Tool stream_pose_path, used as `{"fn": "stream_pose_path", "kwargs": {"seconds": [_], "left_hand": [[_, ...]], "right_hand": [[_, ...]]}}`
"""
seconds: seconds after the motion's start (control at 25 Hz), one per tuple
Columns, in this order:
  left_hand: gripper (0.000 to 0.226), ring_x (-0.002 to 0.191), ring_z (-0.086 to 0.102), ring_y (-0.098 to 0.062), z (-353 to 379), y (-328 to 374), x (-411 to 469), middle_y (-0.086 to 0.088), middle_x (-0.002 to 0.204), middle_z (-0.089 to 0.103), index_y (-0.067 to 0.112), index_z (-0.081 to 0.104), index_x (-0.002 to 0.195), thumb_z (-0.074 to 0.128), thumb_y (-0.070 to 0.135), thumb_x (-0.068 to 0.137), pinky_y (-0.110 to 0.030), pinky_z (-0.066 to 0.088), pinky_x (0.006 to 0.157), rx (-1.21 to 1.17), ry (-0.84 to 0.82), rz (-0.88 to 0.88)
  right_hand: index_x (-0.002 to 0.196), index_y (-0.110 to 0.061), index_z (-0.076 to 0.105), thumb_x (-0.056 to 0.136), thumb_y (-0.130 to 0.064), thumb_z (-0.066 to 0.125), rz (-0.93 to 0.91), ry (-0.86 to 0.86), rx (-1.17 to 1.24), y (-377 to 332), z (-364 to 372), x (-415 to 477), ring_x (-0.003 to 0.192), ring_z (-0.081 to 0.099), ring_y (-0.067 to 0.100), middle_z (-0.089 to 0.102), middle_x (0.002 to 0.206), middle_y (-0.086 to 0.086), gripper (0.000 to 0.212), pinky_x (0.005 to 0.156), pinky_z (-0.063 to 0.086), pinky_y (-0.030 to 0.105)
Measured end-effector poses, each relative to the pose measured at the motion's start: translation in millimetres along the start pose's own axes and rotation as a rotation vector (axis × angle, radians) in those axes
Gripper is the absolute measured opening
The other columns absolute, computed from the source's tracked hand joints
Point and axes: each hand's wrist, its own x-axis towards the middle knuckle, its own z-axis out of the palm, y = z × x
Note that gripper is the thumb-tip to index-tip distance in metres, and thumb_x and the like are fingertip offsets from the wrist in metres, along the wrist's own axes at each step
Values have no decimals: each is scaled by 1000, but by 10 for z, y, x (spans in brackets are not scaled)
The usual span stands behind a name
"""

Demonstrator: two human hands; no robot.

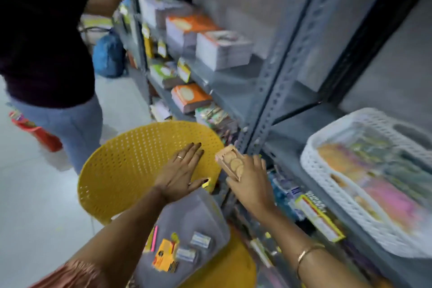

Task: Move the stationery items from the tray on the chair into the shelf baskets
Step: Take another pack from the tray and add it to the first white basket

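Grey shelving [275,70] fills my three o'clock, where my right hand [250,182] pinches a small box [230,162] toward the white basket [364,182], left hand [182,170] flat and spread above the tray [210,215], so I judge a loose pinch could drop it.

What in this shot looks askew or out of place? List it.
The clear tray sits skewed on the yellow chair, one corner past the seat's edge toward the shelf. The few items left in it, a yellow pack and two small white packs, lie scattered. Nothing looks spilled or damaged.
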Motion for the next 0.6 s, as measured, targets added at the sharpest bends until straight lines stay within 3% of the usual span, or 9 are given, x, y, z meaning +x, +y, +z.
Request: {"fn": "stream_pose_path", "kwargs": {"seconds": [0.16,0.28,0.4,0.52,0.6], "left_hand": [[76,125,41,-36,-269,624,794,-22,137,45,-1,45,133,33,59,88,-47,38,100,-22,45,211],[70,117,48,-36,-395,1085,1202,-24,127,52,-2,54,121,41,55,83,-43,32,100,4,78,372],[70,112,51,-37,-317,1417,1440,-24,122,54,-1,57,115,42,58,80,-42,43,93,-6,34,436],[78,113,52,-35,-98,1554,1490,-20,122,57,2,58,118,38,66,77,-45,48,88,27,-88,447],[79,111,55,-34,23,1582,1507,-19,120,59,2,59,119,37,65,77,-45,48,87,53,-110,453]], "right_hand": [[104,-6,52,69,-33,62,27,167,-42,155,-1033,43,107,44,33,53,108,15,45,87,32,35],[106,-6,53,72,-31,64,84,244,-118,453,-1631,26,110,45,34,54,111,16,43,92,36,38],[115,-6,51,76,-42,63,207,207,-156,922,-2007,-113,115,44,33,53,120,17,54,95,38,38],[125,-15,48,71,-66,49,308,114,-144,1369,-2171,-387,120,44,32,52,127,14,74,99,38,38],[124,-18,49,72,-66,51,361,39,-149,1599,-2204,-559,120,45,31,54,125,12,71,98,38,37]]}}
